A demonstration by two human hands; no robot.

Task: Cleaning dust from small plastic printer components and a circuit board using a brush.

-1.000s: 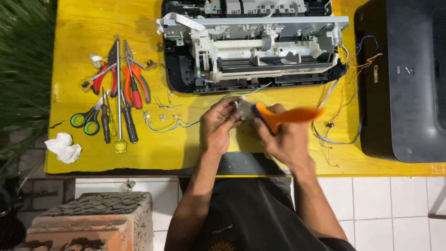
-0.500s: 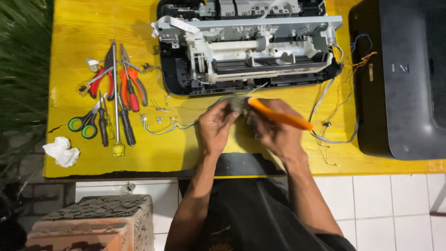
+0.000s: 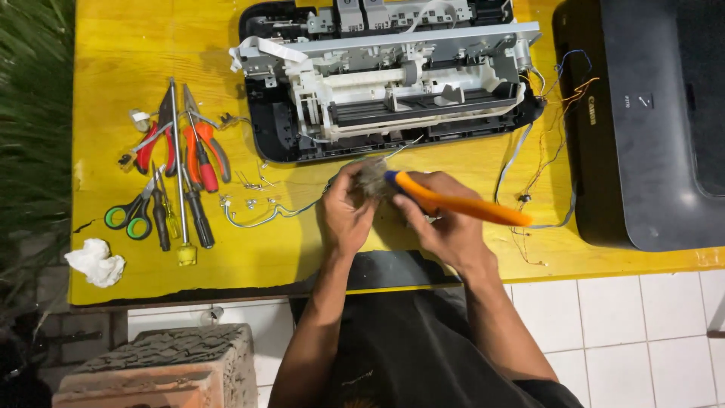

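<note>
Brush [image 3: 453, 202] swung flatter, handle now toward 3 o'clock, gripped by my right hand [image 3: 445, 227]; left hand [image 3: 346, 215] clasps the part [image 3: 371, 180].

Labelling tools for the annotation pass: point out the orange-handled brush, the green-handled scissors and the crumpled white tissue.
orange-handled brush [image 3: 461, 205], head view, middle of the orange handle.
green-handled scissors [image 3: 127, 217], head view, between the two green finger loops.
crumpled white tissue [image 3: 97, 261], head view, centre of the wad.
</note>
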